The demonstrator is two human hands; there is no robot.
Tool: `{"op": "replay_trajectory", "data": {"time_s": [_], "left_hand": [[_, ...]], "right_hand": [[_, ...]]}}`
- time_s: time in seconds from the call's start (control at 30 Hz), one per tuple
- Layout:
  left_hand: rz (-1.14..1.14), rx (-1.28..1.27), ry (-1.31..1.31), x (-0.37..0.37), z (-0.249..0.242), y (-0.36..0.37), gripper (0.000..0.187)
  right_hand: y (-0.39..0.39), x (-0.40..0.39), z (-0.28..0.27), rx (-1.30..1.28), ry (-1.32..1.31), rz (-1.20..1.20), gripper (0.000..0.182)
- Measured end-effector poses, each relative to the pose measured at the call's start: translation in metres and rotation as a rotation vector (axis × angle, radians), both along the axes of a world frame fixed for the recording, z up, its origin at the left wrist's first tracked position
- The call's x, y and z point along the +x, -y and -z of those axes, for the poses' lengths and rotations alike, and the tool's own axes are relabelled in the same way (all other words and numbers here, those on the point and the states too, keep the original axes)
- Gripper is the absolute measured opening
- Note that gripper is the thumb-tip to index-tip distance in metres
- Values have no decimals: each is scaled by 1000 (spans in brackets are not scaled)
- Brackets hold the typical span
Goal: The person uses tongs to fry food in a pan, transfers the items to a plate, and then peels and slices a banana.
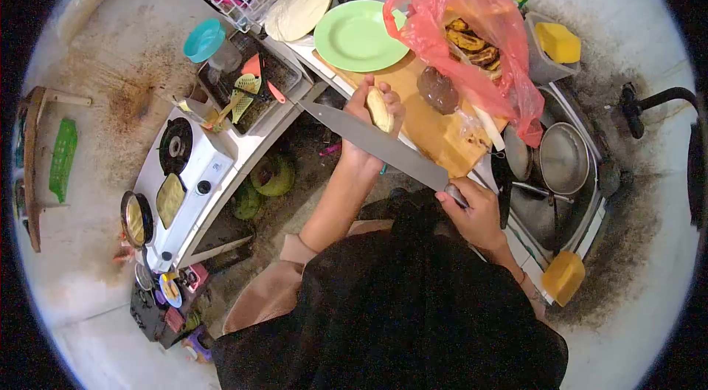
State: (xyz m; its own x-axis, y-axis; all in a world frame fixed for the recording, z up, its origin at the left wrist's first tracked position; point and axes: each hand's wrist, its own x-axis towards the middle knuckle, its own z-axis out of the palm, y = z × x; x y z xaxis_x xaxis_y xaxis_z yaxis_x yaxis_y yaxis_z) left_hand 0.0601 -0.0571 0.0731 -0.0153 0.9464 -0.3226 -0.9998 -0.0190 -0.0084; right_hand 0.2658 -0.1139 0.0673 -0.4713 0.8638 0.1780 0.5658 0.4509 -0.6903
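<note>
A pale peeled banana (380, 110) lies in my left hand (357, 107), palm up with the fingers curled round it. My right hand (474, 211) grips the handle of a large kitchen knife (391, 153). The broad blade points to the upper left and crosses in front of my left palm, just below the banana. Beyond my hands is a wooden cutting board (435, 133), with a light green plate (361, 34) at its far left end. A dark brown rounded lump (438, 90) in clear wrap sits on the board beside a red plastic bag (435, 2) and dark-skinned bananas (466, 42).
On the left stands a white gas stove (193, 172) with a small pan (137, 219). A tray (284, 87) holds utensils near the white dish rack (254, 2). To the right, a metal pan (564, 159) lies in the sink (535, 224). A yellow sponge (558, 43) sits in a container.
</note>
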Motion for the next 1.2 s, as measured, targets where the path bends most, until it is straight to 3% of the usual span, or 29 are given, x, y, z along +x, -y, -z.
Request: {"op": "replay_trajectory", "data": {"time_s": [0.43, 0.73, 1.2], "left_hand": [[103, 59, -21, 4, -12, 6, 8], [146, 193, 64, 11, -9, 11, 14], [77, 175, -188, 22, -15, 19, 14]], "right_hand": [[-7, 6, -4, -94, 8, -30, 33], [-9, 7, -5, -35, -11, -44, 33], [-12, -1, -16, -105, -2, -22, 29]]}}
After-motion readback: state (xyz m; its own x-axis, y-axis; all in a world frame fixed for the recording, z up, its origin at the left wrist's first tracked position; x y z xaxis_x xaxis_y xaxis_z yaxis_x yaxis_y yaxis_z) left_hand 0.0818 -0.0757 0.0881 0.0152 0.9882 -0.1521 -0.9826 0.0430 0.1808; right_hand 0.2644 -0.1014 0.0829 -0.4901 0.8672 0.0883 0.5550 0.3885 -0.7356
